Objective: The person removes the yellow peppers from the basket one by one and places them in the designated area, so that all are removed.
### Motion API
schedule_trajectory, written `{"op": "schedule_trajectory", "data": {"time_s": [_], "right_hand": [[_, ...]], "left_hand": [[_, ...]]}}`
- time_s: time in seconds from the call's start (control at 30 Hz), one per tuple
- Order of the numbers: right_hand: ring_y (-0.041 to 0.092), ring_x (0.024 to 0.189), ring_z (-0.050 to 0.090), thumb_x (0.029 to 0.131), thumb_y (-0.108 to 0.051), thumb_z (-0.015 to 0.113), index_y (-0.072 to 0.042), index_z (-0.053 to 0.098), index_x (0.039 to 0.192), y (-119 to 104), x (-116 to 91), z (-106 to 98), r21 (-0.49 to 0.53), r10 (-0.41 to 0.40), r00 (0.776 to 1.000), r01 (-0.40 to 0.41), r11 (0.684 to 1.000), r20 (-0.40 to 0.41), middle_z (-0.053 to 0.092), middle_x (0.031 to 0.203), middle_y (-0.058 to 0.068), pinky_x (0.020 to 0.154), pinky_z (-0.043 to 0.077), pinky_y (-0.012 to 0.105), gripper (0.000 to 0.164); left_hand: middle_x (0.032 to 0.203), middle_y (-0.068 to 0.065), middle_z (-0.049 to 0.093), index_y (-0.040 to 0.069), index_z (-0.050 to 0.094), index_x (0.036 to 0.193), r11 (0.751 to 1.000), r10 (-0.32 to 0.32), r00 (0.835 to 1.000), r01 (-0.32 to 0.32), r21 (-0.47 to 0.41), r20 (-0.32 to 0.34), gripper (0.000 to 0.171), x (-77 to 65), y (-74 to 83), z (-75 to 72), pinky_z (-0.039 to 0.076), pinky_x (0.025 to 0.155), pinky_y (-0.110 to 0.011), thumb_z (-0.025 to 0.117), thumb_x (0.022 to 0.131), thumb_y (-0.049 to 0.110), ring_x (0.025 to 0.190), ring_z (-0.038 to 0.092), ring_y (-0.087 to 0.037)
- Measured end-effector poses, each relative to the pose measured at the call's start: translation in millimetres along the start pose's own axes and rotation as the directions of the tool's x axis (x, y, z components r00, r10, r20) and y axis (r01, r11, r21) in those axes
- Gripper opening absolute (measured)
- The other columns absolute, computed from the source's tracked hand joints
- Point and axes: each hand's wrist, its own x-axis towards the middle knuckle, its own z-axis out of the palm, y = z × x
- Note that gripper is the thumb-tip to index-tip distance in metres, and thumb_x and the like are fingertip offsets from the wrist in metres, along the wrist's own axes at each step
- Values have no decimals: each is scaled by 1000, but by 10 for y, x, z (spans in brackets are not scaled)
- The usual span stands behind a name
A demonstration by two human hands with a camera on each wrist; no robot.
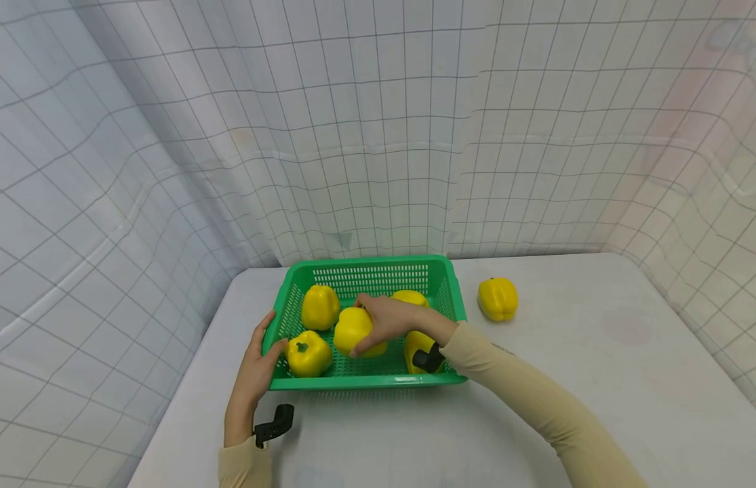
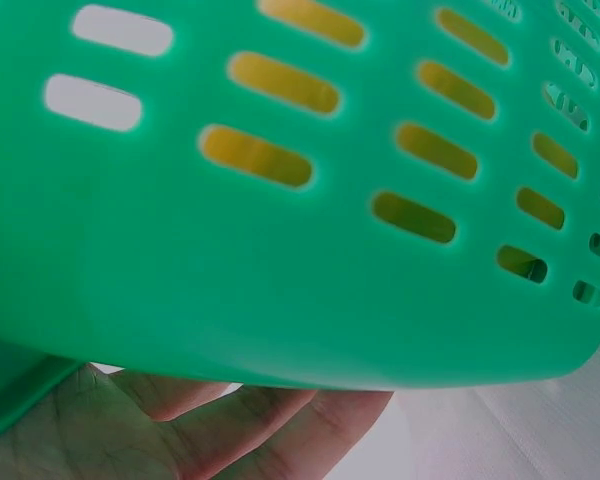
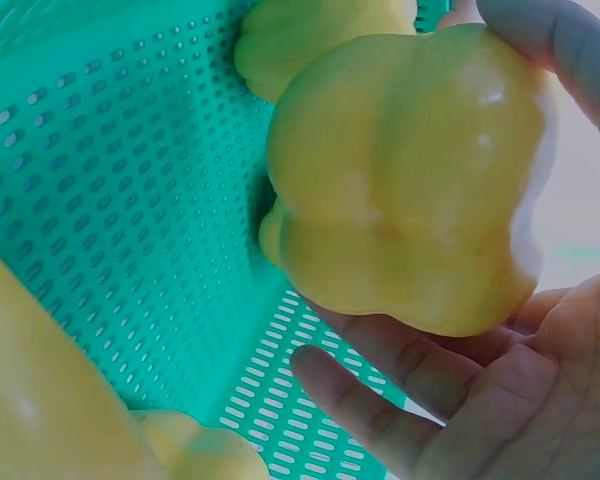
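My right hand [image 1: 391,318] grips a yellow bell pepper [image 1: 350,328] inside a green perforated plastic basket [image 1: 365,383]. The right wrist view shows that pepper [image 3: 410,180] large, with the thumb at its top and fingers around its underside. At the basket's left side, my left hand [image 1: 254,373] holds the rim, thumb over the edge and fingers along the outside. Near that thumb lies a yellow pepper with a green stem [image 1: 309,354]. Another pepper [image 1: 320,307] sits behind it. Partly hidden by the right arm are a back pepper [image 1: 411,297] and a front-right one [image 1: 412,346].
One more yellow pepper [image 1: 498,299] lies on the white table [image 1: 573,339], right of the basket. White grid-patterned sheets [image 1: 365,135] hang behind the table and along both sides. A black wrist mount [image 1: 275,423] is on the left wrist.
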Motion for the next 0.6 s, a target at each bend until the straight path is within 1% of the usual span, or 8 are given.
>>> {"op": "schedule_trajectory", "data": {"time_s": [0.4, 0.6], "right_hand": [[14, 81, 57, 72, -46, 79, -11, 43, 123, 6, -64, -49, 87, -34, 996, 41, 995, -86, 57, 99, -2, 68, 50, 26, 72], [15, 81, 56, 73, -47, 78, -12, 43, 122, -11, -104, -88, 99, -41, 992, 53, 994, -122, 56, 100, -2, 67, 49, 27, 70]], "left_hand": [[156, -13, 11, 32, 12, 153, 1000, -8, 1000, 8, 11, -1, 61, -2, 0, 0, 25, 98, -58, 44, 101, 28, 128, 28, -38], [156, -13, 10, 32, 12, 153, 1000, -9, 1000, 9, 11, 2, 61, -5, 3, 0, 24, 98, -58, 44, 101, 28, 128, 27, -38]]}}
